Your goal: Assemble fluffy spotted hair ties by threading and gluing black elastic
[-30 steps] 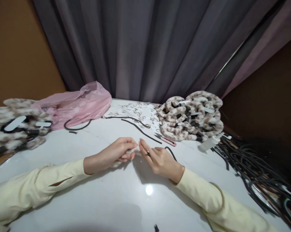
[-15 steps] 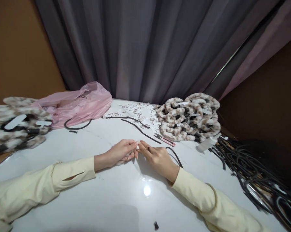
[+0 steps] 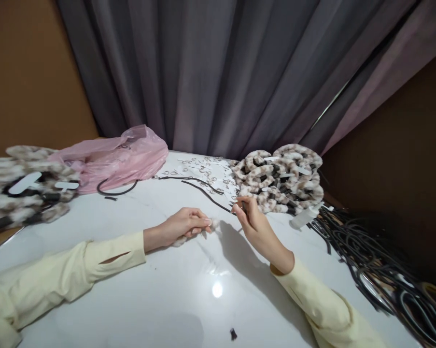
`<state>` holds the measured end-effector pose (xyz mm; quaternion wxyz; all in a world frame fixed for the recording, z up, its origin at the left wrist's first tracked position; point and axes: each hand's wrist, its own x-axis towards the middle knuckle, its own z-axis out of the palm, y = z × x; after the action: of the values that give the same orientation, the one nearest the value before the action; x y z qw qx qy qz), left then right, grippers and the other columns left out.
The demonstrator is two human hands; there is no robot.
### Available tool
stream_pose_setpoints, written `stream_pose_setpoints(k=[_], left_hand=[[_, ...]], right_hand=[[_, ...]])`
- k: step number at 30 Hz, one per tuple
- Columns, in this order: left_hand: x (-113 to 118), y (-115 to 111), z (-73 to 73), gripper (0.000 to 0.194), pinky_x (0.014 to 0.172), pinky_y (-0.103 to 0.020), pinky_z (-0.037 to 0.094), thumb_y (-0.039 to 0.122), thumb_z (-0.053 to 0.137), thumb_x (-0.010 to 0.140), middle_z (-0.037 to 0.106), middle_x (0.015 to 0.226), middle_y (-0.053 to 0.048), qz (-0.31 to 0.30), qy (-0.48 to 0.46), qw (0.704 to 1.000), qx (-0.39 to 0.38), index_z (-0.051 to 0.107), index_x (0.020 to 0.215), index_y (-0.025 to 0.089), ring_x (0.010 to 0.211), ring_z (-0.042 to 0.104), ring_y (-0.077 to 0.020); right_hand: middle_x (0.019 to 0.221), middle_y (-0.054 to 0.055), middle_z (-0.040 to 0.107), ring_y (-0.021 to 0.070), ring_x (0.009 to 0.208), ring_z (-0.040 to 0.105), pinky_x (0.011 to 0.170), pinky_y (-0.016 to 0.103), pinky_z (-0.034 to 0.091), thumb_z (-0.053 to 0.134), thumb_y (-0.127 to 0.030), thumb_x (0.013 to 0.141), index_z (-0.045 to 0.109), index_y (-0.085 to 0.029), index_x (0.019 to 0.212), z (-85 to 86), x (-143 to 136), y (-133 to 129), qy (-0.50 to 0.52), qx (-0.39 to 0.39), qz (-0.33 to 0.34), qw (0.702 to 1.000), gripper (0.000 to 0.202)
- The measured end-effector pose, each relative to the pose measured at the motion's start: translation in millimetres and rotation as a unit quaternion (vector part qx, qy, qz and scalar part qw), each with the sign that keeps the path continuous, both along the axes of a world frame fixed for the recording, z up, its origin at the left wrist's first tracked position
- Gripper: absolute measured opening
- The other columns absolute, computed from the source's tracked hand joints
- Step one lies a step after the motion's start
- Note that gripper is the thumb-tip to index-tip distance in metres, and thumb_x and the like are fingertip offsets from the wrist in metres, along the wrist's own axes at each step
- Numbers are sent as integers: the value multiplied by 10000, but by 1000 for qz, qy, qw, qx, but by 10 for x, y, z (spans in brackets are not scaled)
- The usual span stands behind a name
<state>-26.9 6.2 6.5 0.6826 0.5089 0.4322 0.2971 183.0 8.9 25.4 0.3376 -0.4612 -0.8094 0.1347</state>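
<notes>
My left hand [image 3: 189, 224] is closed in a pinch on a small whitish fluffy piece [image 3: 179, 241], resting just over the marble-look table [image 3: 141, 290]. Fluff pokes out below the palm and past the fingertips; the fingers hide the rest. To the right, my right hand [image 3: 254, 224], with a dark ring on one finger, has its thumb and fingers curled round the thread snips [image 3: 232, 205]. Only the dark blade tips show, and the hand covers the handle. Beside its thumb ends a black cord [image 3: 206, 192].
Brown-and-white fluffy loops with white tags are piled at right [image 3: 279, 176] and left [image 3: 29, 188]. Near them are a pink plastic bag [image 3: 119, 157], scattered white tags with rings [image 3: 212, 171], a translucent bottle [image 3: 304, 217] and tangled black cords [image 3: 370, 261]. A black scrap [image 3: 233, 334] lies in front.
My right hand has left my left hand and moved up and right to the thread snips, covering their handle. My left hand stays nearly in place, still pinching the fluffy piece.
</notes>
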Motion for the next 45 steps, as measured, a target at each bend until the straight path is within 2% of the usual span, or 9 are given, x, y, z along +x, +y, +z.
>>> stream_pose_setpoints(k=[5, 11, 14, 17, 19, 22, 26, 36, 45], left_hand=[[-14, -10, 47, 243, 294, -150, 187, 333, 659, 705, 647, 673, -44, -49, 18, 999, 9, 588, 781, 114, 365, 367, -32], [-54, 55, 49, 142, 318, -145, 134, 223, 651, 702, 569, 499, 23, -109, -31, 992, -59, 561, 746, 123, 312, 248, -6], [-44, 47, 39, 118, 392, -150, 303, 205, 644, 697, 626, 564, -26, -98, -39, 992, -62, 577, 730, 112, 386, 434, -40], [-32, 42, 32, 127, 521, -195, 419, 189, 661, 663, 667, 659, -68, -90, -66, 991, -77, 588, 737, 115, 571, 595, -117], [-33, 48, 27, 122, 502, -191, 398, 174, 658, 657, 636, 613, -46, -84, -80, 989, -92, 586, 739, 118, 547, 572, -110], [-46, 61, 20, 102, 407, -160, 265, 173, 641, 676, 488, 479, 32, -85, -93, 985, -118, 568, 728, 125, 397, 381, -46], [-54, 60, 23, 110, 406, -149, 203, 187, 631, 703, 405, 472, 62, -104, -97, 982, -125, 540, 722, 129, 390, 265, -20], [-40, 9, 18, 176, 413, -152, 292, 293, 611, 755, 452, 512, 39, -116, -40, 990, -64, 514, 732, 148, 449, 416, -62], [-10, -45, 83, 327, 355, -169, 95, 490, 505, 823, 451, 555, 47, -133, -14, 991, -24, 436, 772, 175, 385, 233, -27]], right_hand=[[737, 11, 539, 134, 655, 512, 659, 262, 425, 271, -195, 944, 301, -157, 1194, 44, 33, -94, 18, -30, 150, 988, 254], [703, 4, 524, 120, 600, 470, 554, 229, 380, 318, -167, 926, 355, -203, 797, -27, -15, -169, -7, -82, 199, 976, 139], [728, 25, 525, 123, 646, 496, 592, 228, 390, 382, -185, 924, 478, -176, 761, -10, -38, -184, -17, -53, 217, 975, 189], [841, 47, 545, 134, 728, 529, 650, 232, 423, 485, -267, 902, 510, -170, 1035, 8, -53, -198, -16, -81, 235, 969, 167], [892, 55, 555, 135, 758, 538, 669, 239, 439, 455, -314, 918, 386, -164, 1181, 7, -59, -206, 7, -127, 245, 961, 310], [845, 46, 575, 126, 745, 543, 667, 241, 437, 305, -321, 969, 428, -170, 1010, -2, -58, -202, 58, -149, 233, 959, 200], [734, 29, 588, 117, 656, 530, 605, 226, 411, 403, -353, 939, 535, -164, 779, 16, -46, -167, 59, -112, 212, 969, 281], [763, 58, 628, 129, 685, 582, 617, 231, 458, 476, -235, 907, 619, -158, 845, -65, -120, -185, 37, -2, 214, 976, 174], [807, 83, 626, 133, 686, 579, 607, 233, 480, 464, -112, 883, 654, -130, 894, -197, -139, -161, 15, 107, 209, 972, 192]])
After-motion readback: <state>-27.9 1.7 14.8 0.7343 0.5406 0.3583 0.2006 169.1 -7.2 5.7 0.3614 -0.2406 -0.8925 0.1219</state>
